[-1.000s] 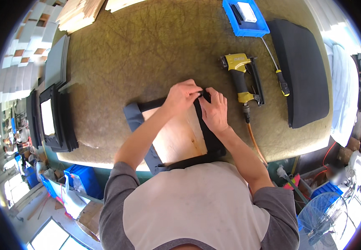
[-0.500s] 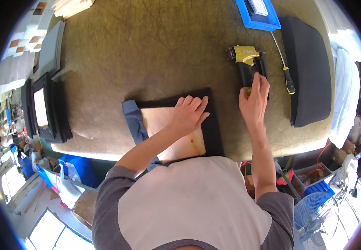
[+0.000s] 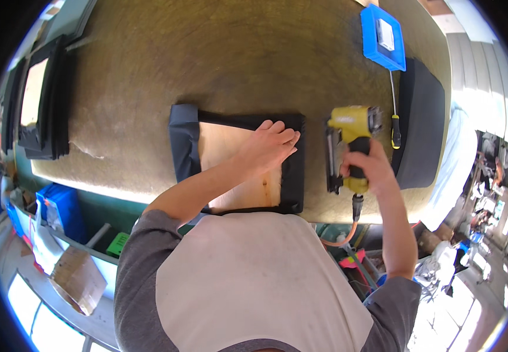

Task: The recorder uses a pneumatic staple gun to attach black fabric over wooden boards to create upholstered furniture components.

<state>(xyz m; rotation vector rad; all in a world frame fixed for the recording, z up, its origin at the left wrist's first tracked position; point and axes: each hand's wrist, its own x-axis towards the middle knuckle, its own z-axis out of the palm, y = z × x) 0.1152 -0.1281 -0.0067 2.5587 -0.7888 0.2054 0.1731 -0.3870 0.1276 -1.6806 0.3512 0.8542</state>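
Observation:
A pale wooden board (image 3: 221, 154) lies on the table in front of me, with black fabric (image 3: 292, 182) folded over its edges. At its upper right corner my left hand (image 3: 270, 142) presses the fabric down against the board, fingers bent and close together. To the right of the board, my right hand (image 3: 373, 166) is wrapped round the black grip of a yellow and black pneumatic staple gun (image 3: 349, 121), held upright. An orange air hose (image 3: 349, 236) runs from the bottom of its grip. The fold under my left fingers is partly hidden.
A blue tray (image 3: 366, 44) holding a small white box stands at the far right. Below it lies a yellow and black screwdriver (image 3: 396, 130), beside a long dark padded panel (image 3: 422, 129). Black-covered frames (image 3: 46, 129) are stacked at the left table edge.
My right hand has gripped and picked up the staple gun, turning it round and bringing it nearer to me. My left hand stays on the fabric corner. The view has shifted.

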